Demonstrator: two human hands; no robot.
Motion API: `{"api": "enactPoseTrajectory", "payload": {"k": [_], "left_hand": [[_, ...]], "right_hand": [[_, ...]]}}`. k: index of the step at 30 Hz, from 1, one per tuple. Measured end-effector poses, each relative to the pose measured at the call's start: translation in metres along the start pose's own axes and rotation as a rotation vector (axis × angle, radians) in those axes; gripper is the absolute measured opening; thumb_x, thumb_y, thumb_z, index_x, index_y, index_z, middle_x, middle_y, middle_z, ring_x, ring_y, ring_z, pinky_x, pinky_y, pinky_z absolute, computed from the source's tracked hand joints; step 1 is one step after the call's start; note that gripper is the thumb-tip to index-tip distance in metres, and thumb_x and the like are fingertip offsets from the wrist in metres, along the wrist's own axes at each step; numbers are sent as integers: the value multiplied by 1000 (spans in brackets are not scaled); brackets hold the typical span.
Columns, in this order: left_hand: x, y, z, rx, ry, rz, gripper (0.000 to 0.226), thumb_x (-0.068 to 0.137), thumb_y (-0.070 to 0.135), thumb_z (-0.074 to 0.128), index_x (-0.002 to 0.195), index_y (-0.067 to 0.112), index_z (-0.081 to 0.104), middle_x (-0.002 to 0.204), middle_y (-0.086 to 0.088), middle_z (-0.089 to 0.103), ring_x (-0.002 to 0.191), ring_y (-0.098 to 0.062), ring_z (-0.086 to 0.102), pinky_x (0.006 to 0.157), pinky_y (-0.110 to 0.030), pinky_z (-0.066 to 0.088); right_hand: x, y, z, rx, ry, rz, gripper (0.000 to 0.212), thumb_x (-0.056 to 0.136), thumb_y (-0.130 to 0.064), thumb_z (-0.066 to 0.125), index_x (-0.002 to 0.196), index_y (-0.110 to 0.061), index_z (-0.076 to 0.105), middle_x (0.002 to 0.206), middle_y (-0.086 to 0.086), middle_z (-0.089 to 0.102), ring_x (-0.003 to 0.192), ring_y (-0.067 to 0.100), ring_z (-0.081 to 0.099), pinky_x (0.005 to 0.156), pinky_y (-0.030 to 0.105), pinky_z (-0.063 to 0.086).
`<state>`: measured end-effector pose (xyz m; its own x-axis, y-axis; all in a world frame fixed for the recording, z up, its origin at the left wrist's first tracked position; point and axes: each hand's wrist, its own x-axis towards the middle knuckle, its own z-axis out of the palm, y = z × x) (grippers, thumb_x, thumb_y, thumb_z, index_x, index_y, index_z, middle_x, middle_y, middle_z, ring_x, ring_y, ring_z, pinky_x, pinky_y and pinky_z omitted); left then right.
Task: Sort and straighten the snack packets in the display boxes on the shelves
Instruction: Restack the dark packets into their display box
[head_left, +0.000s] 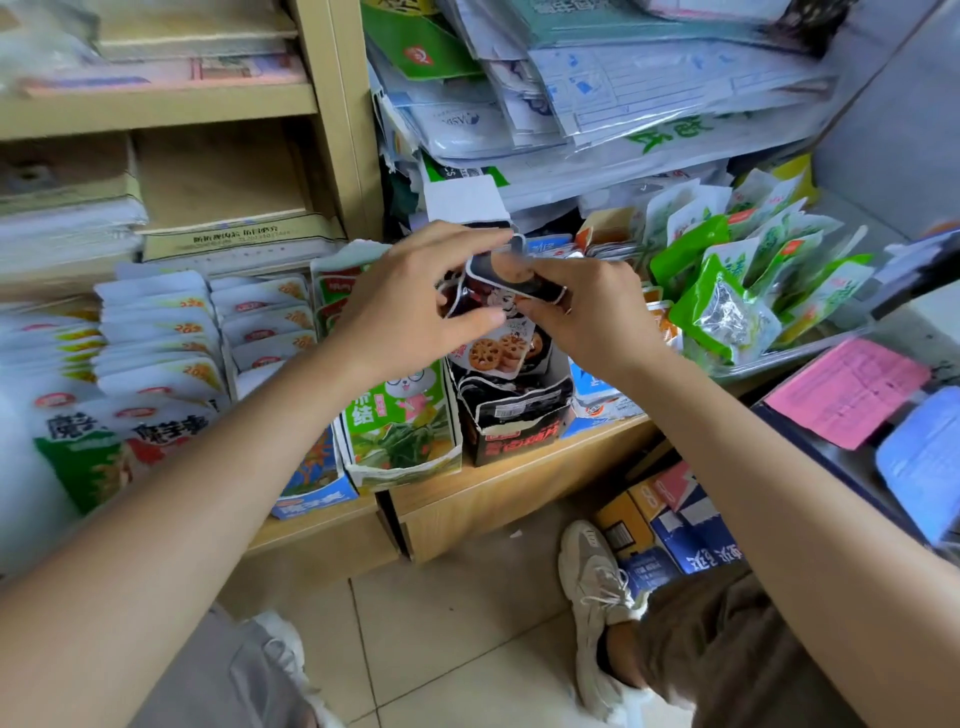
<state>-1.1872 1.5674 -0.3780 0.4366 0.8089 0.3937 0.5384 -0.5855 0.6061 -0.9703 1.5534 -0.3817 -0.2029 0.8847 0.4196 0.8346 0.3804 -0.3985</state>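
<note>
Both hands hold a small stack of black lotus-root snack packets above the black display box on the lower shelf. My left hand grips the stack from the left, thumb under and fingers over. My right hand pinches its right end. More black packets stand in the box below. A green display box of kelp-knot packets stands just left of it, partly hidden by my left wrist.
White packets fill boxes at the left. Green packets lie loose in a clear tray at the right. Plastic-wrapped papers pile above. A counter with pink paper is at the far right. Cartons and my shoes are on the tiled floor.
</note>
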Motion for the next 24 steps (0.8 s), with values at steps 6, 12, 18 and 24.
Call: {"api": "enactPoseTrajectory", "payload": {"k": [6, 12, 18, 24], "left_hand": [[6, -3, 10, 222, 86, 67, 53, 70, 27, 90, 119, 30, 71, 102, 4, 60, 86, -10, 48, 66, -27, 45], [3, 1, 18, 384, 89, 216, 38, 62, 36, 91, 91, 25, 68, 91, 9, 63, 90, -18, 54, 56, -25, 32], [-2, -4, 17, 140, -64, 101, 37, 69, 49, 81, 101, 33, 77, 92, 15, 63, 91, -17, 50, 75, -37, 48], [0, -1, 1, -90, -64, -16, 4, 87, 31, 76, 89, 31, 80, 75, 20, 68, 78, -9, 61, 68, -31, 49]], "right_hand": [[-7, 2, -1, 64, 61, 24, 32, 78, -18, 83, 105, -12, 66, 100, -1, 75, 72, 14, 67, 72, 36, 57], [-8, 9, -16, 227, -55, 81, 6, 84, -22, 79, 83, -16, 76, 74, -7, 71, 75, 7, 67, 67, 15, 50], [-14, 11, -10, 145, -126, 54, 13, 86, -22, 78, 77, -13, 78, 72, 3, 71, 64, 17, 61, 61, 26, 45], [-10, 9, -7, 184, -49, 123, 12, 79, -29, 84, 78, -21, 75, 63, -20, 60, 56, 0, 59, 55, 6, 37]]}}
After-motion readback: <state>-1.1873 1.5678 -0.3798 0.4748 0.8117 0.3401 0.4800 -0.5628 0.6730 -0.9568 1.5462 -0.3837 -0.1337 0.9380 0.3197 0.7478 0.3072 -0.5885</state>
